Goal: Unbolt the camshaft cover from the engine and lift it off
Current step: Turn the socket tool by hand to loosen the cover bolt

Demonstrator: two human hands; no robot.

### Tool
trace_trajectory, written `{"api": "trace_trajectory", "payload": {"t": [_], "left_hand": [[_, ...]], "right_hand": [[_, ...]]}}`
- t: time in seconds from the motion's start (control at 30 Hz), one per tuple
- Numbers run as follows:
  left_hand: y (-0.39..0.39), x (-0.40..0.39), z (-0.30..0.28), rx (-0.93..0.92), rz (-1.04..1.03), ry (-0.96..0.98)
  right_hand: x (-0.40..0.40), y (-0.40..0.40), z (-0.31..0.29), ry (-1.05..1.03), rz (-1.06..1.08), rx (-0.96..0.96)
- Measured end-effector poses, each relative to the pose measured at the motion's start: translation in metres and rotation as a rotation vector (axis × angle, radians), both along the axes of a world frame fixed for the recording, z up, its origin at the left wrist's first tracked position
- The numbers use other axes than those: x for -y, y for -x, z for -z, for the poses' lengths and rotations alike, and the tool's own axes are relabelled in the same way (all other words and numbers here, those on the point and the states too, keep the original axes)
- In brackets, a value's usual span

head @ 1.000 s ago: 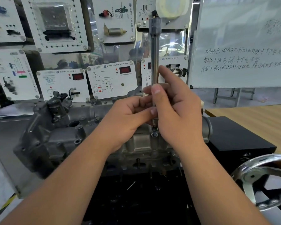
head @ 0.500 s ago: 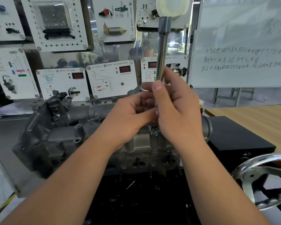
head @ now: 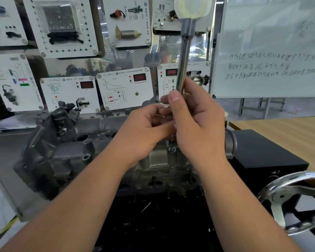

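A long steel socket extension bar stands nearly upright over a bolt on the grey cast camshaft cover of the engine. My right hand grips the bar's lower part with thumb and fingers curled round it. My left hand sits just left of it, its fingers curled onto the bar's lower end above the bolt. The bar's tip is hidden behind my fingers. The bar's top leans slightly right.
A chrome handwheel sits at the lower right. A black box lies on a wooden table to the right. Training panels and a whiteboard stand behind the engine.
The top of the bar has swung from upright to a slight rightward lean. Both hands stay at the bolt, with fingers shifted a little round the bar.
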State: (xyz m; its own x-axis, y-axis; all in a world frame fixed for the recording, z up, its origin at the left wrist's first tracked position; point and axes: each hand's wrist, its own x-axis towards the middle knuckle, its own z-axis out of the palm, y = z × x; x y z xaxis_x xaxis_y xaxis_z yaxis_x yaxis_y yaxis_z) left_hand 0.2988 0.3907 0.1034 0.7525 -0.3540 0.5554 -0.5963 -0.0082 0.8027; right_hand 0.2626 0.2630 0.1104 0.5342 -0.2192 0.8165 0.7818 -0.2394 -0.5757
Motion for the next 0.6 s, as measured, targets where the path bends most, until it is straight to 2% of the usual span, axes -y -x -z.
{"api": "trace_trajectory", "payload": {"t": [0.13, 0.37, 0.6], "left_hand": [[-0.003, 0.0022, 0.0001, 0.055, -0.064, -0.062], [0.0026, -0.0019, -0.001, 0.02, 0.098, 0.026], [-0.0002, 0.0024, -0.0006, 0.058, -0.112, -0.063]], "right_hand": [[0.0007, 0.0007, -0.0001, 0.04, 0.01, 0.031], [-0.0009, 0.0012, 0.0002, 0.095, -0.045, 0.019], [0.001, 0.0006, 0.0005, 0.096, 0.029, 0.035]]}}
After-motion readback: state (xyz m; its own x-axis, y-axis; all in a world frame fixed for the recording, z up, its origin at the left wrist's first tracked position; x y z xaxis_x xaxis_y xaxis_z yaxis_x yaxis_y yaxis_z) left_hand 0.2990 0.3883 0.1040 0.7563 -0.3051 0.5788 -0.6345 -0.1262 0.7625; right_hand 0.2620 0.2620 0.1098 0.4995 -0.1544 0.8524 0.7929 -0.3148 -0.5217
